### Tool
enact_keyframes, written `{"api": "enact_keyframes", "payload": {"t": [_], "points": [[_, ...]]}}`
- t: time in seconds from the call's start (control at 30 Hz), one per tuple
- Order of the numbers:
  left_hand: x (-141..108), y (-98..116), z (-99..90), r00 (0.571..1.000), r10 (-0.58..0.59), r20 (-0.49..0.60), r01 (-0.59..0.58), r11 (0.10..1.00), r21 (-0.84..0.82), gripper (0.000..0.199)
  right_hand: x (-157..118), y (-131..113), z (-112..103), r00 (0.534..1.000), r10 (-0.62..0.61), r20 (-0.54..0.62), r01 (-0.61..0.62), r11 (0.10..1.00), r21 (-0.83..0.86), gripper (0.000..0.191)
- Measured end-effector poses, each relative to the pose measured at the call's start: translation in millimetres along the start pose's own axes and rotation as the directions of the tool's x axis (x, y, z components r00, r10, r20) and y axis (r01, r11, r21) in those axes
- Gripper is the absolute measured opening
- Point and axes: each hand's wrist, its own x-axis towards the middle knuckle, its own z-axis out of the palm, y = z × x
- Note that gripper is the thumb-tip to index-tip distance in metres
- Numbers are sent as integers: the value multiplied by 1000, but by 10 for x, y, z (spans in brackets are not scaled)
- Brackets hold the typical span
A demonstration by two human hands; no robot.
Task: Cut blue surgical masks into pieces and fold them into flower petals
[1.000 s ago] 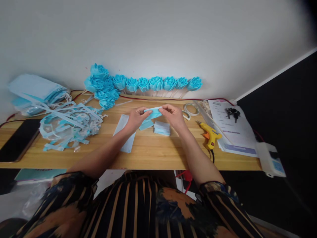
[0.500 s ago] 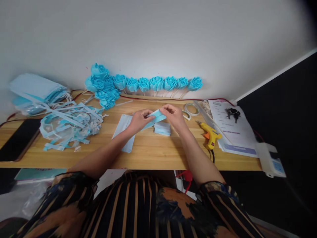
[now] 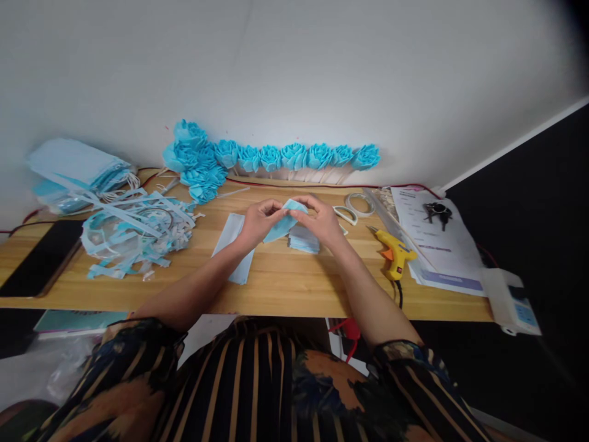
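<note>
A small blue fabric piece (image 3: pixel 297 205) is raised just above the table (image 3: pixel 285 294), pinched between the left hand (image 3: pixel 258 226) and the right hand (image 3: pixel 323 221). The hands nearly meet; thumbs and fingers close on it from both sides, probably because so limp a sheet needs support at each edge. More blue material (image 3: pixel 275 232) shows just below the grip; whether it is separate, I cannot tell. Close by on the near right sits a neat stack of cut pieces (image 3: pixel 304 239), apparently kept within easy reach. Pale strips (image 3: pixel 234 270) lie left of the grip, partly under the forearm. To its right come a tape roll (image 3: pixel 360 204) and a yellow glue gun (image 3: pixel 394 253), lying on its side. Beyond the grip, blue flowers (image 3: pixel 294 156) lean on the wall (image 3: pixel 294 73), which likely keeps their heads up. Tangled scraps (image 3: pixel 138 228) lie farther left.
</note>
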Motion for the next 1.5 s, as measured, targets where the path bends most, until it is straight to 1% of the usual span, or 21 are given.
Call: {"api": "enact_keyframes", "payload": {"t": [0.1,0.23,0.4,0.6,0.73,0.87,1.03,1.17,1.33,1.4,1.5], "points": [[5,-10,1,1000,-16,-1,16,999,-48,29,10,37,0,1000,9,-7,-9,1000,2,27],[2,1,11,1000,-24,-19,23,998,-59,31,15,62,6,1000,26,-1,-26,1000,10,28],[-4,10,10,1000,-23,-3,22,997,-77,32,22,55,8,1000,21,16,-21,999,-36,17],[4,14,2,999,-36,17,37,996,-76,33,17,26,6,1000,9,14,-8,998,-69,14],[21,8,-14,1000,-4,20,4,1000,-28,31,13,35,19,1000,-3,23,4,997,-74,14],[44,14,-50,1000,13,-17,-12,1000,29,27,27,81,25,1000,-1,20,3,997,-82,13],[81,25,-91,995,-63,-72,60,998,-34,27,53,142,-4,999,20,31,-18,998,-60,14],[92,27,-97,992,-75,-97,68,995,-72,29,63,159,-19,1000,24,-2,-24,996,-82,17],[74,28,-93,992,-113,-57,104,984,-145,32,66,184,10,999,41,-2,-41,999,-15,18],[67,23,-92,992,-116,-47,107,980,-171,35,62,185,27,997,71,26,-72,996,43,20],[57,24,-79,992,-118,-42,107,973,-204,38,47,158,51,988,122,93,-133,984,115,29]]}}
